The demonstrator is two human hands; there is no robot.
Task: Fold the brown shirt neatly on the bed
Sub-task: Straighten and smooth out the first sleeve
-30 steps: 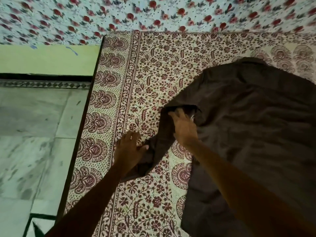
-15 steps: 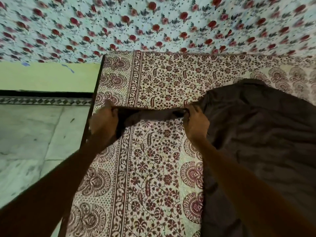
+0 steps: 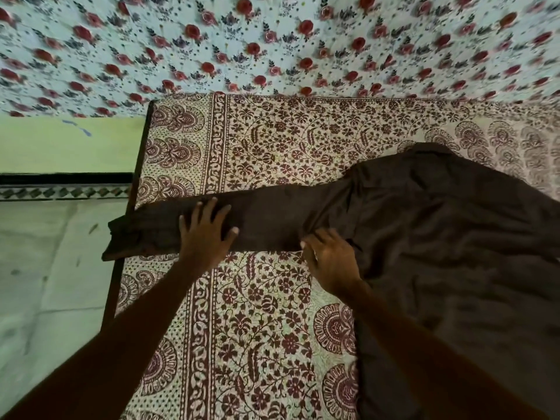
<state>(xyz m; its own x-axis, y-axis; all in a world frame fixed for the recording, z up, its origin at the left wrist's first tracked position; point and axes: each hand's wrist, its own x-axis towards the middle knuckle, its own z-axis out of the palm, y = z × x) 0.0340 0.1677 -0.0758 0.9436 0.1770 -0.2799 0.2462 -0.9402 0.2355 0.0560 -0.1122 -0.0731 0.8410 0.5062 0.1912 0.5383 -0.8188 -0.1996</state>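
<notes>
Left hand (image 3: 206, 233) lies flat on the sleeve (image 3: 272, 221), fingers straight and spread, pressing it onto the bed (image 3: 260, 328) near the left edge. Right hand (image 3: 331, 260) sits where the sleeve meets the body of the shirt (image 3: 448, 244), at the sleeve's near hem. Its fingers are bent down onto the cloth, but I cannot tell whether they pinch it or only rest on it.

The shirt's body lies rumpled over the right side of the bed. The sleeve runs straight out across the patterned sheet to the left edge, and the cuff (image 3: 121, 237) hangs just past that edge over the floor (image 3: 45, 283). A floral cloth (image 3: 272, 40) covers the wall along the far edge.
</notes>
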